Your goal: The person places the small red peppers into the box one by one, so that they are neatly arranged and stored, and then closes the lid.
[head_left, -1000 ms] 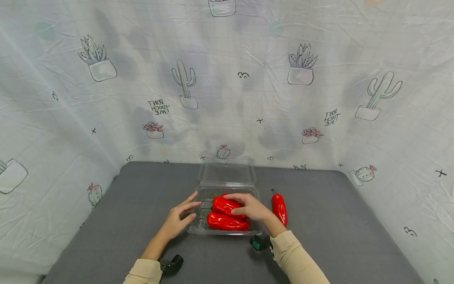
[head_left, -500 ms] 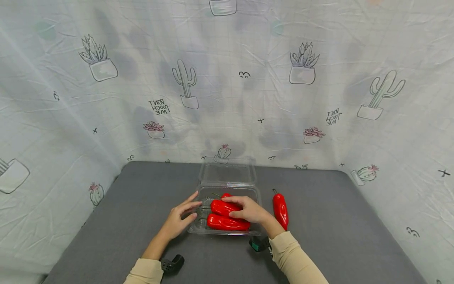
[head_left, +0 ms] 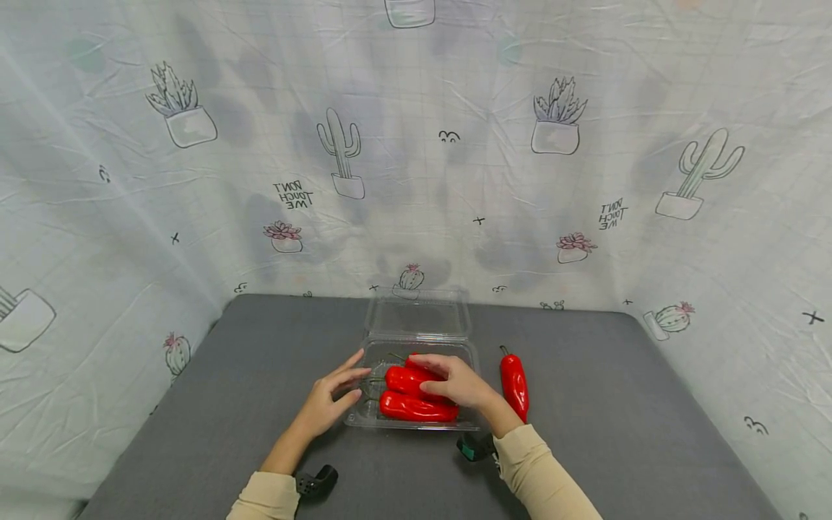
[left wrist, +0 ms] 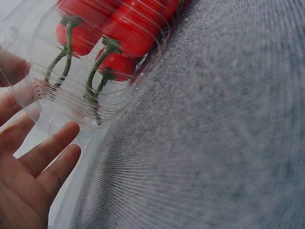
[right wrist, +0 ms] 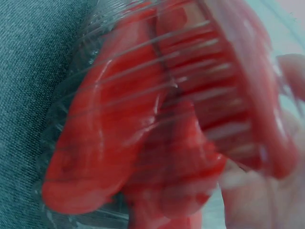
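Observation:
Several long red peppers lie side by side in a clear plastic clamshell container (head_left: 364,419), stems to the left. My right hand (head_left: 463,381) grips the middle red pepper (head_left: 401,380) from above, thumb in front and fingers behind. Part of the back pepper (head_left: 412,363) is hidden under those fingers, while the front pepper (head_left: 419,408) shows whole. At the container's left side, my left hand (head_left: 321,406) keeps its fingers spread, fingertips at the rim. In the left wrist view, green stems (left wrist: 69,38) show through the ribbed plastic.
The container's lid (head_left: 417,315) stands open toward the back. One more red pepper (head_left: 514,386) lies on the grey table (head_left: 585,433), right of the container. A printed white curtain (head_left: 416,159) hangs behind and along the sides.
My right hand has lowered the middle pepper slightly and shifted it left beside the front one, uncovering more of the back pepper. The left hand has stayed nearly still.

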Demonstrator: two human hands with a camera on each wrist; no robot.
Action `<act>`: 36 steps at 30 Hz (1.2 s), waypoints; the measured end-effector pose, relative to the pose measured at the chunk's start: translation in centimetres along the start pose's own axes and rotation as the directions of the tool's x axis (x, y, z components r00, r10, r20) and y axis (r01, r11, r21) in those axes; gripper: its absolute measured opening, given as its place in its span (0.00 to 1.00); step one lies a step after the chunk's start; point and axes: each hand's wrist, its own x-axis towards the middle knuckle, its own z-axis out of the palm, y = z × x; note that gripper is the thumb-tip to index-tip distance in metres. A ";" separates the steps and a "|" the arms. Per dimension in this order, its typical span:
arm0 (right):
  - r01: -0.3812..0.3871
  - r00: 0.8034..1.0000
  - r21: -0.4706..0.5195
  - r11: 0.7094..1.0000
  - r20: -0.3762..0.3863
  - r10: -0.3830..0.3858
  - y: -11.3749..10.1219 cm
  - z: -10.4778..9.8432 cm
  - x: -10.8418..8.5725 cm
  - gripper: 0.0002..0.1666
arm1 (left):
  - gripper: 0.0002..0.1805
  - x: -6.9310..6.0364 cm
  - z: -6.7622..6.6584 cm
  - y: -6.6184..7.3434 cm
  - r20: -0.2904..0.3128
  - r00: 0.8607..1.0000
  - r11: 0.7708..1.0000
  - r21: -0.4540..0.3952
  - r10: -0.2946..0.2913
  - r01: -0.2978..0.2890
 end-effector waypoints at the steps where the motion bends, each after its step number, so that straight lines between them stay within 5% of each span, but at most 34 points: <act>1: 0.007 1.000 0.009 1.000 -0.007 -0.007 0.5 0.0 0.1 0.31 | 0.19 0.0 0.0 0.0 0.000 1.000 1.000 -0.001 0.001 -0.001; 20: 0.092 0.986 0.111 0.990 -0.148 -0.075 0.9 -2.5 -2.8 0.32 | 0.19 -0.1 0.1 -0.2 -0.005 1.000 1.000 -0.007 0.020 -0.020; 30: 0.114 0.945 0.068 0.991 -0.316 -0.087 2.3 -5.0 -6.3 0.31 | 0.19 -0.1 0.1 -0.2 -0.009 1.000 1.000 -0.007 0.020 -0.020; 36: 0.040 0.888 0.054 0.998 -0.461 -0.011 3.5 -6.1 -8.5 0.29 | 0.19 0.0 0.0 -0.2 -0.003 1.000 1.000 -0.009 0.021 -0.021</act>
